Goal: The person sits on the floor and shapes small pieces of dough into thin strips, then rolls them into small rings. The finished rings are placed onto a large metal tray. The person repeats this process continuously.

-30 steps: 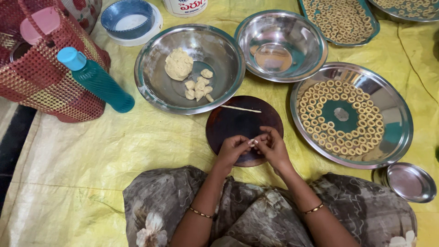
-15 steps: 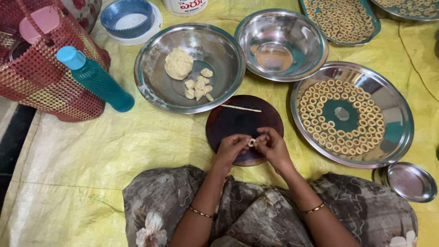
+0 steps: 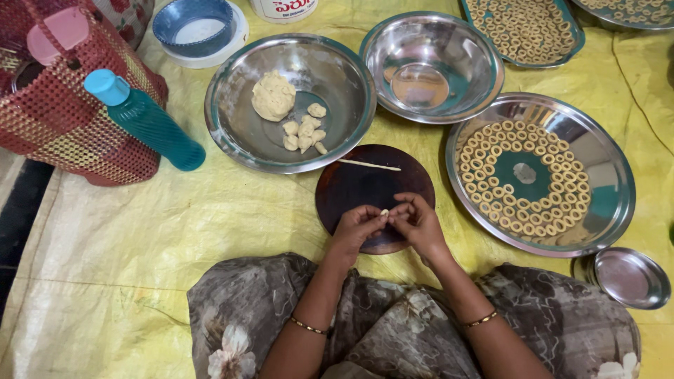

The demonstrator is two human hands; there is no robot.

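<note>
Left hand (image 3: 357,226) and right hand (image 3: 415,223) meet fingertip to fingertip over the near half of the round dark board (image 3: 351,186). Both are pinched together on one small dough piece (image 3: 384,212), only a pale nub of it showing between the fingers. It is held just above the board, not resting on it.

Doing this step well, as I judge it: light, even pressure from both sides so the soft strand bends round without thinning or snapping; ends should overlap slightly and be pressed just enough to join; keep the work low over the board so a slip lands there.

Orientation of the held piece: too hidden to tell its long axis or which way its ends point.

Outward: a thin rolled dough strand (image 3: 369,165) lies near the far edge of the board, long axis running left to right, its right end slightly nearer. Beyond the board's far-left edge, a steel bowl (image 3: 232,133) with a dough lump (image 3: 273,96) and small cut pieces (image 3: 303,132). Right of the board, a steel plate (image 3: 611,203) carrying dough rings (image 3: 491,151) in concentric circles. All sit on a yellow cloth (image 3: 161,231) on the floor.
</note>
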